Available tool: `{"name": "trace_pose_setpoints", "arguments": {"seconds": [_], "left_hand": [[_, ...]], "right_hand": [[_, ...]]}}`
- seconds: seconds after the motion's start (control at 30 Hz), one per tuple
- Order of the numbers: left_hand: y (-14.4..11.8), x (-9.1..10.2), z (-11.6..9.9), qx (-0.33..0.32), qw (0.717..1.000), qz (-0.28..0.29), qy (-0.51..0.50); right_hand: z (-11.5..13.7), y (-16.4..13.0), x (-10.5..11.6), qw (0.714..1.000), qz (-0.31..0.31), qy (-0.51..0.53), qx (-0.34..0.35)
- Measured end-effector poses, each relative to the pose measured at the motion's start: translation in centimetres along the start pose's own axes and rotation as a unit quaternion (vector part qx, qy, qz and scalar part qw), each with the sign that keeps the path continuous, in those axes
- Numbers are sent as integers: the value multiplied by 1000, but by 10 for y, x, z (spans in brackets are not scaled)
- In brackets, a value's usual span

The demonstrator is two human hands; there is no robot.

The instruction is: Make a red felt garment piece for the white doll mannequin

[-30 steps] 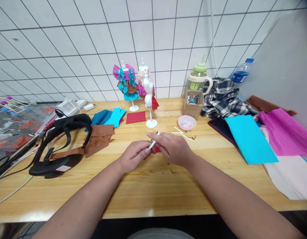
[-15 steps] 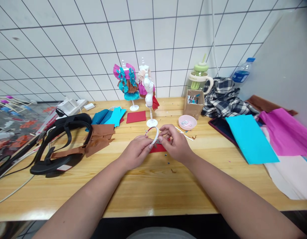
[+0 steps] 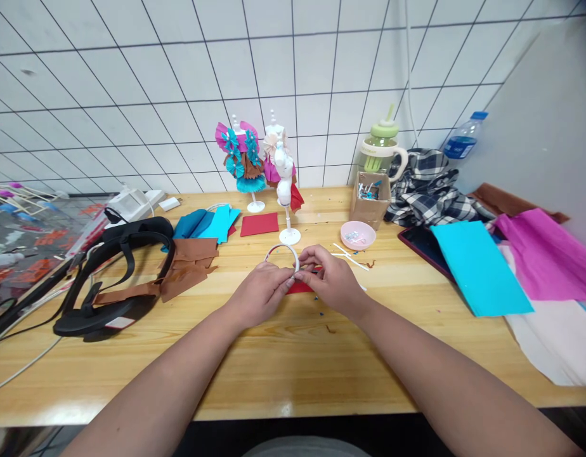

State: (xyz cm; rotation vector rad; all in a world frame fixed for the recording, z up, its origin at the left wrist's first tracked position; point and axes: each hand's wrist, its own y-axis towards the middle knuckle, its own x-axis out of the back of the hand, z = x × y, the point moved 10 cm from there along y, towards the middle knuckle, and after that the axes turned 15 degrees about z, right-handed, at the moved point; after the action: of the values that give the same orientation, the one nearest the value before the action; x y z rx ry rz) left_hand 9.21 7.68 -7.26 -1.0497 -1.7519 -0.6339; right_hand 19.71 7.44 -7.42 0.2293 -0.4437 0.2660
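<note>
Head view, both hands (image 3: 297, 285) pinching white strip (image 3: 283, 252), red paper (image 3: 300, 288) beneath

A wooden surface (image 3: 274, 368) carries a black headset (image 3: 110, 279), brown felt scraps (image 3: 188, 263), a pink dish (image 3: 358, 234), a cardboard box (image 3: 370, 198) and cyan paper (image 3: 478, 266).

A white strip (image 3: 283, 250) arched over a red paper piece (image 3: 300, 287) on the pale wooden table (image 3: 274, 368). Nearby lay teal sheets (image 3: 208, 223), brown scraps (image 3: 191, 263), a red square (image 3: 259, 224) and a pink dish (image 3: 358, 234). A black-and-white checked cloth (image 3: 429, 190), a turquoise sheet (image 3: 478, 266) and magenta paper (image 3: 545, 254) lay to the right.
</note>
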Motion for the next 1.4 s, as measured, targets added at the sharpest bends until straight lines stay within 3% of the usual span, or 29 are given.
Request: {"name": "trace_pose_setpoints", "arguments": {"seconds": [0.27,0.47,0.9,1.1,1.4], "left_hand": [[2,-3,-2,-3,1000,24,-16],[0,1,-2,-9,1000,10,-17],[2,-5,-2,-9,999,29,8],[1,-3,-1,-4,1000,27,-15],[-5,8,5,-2,1000,-9,-8]], "right_hand": [[-3,1,-2,1000,22,-2,-5],[2,-1,6,1000,-17,-12,1],[-5,3,-2,999,38,21,-12],[-6,-1,12,999,-31,14,-18],[-1,1,25,998,-56,-15,19]]}}
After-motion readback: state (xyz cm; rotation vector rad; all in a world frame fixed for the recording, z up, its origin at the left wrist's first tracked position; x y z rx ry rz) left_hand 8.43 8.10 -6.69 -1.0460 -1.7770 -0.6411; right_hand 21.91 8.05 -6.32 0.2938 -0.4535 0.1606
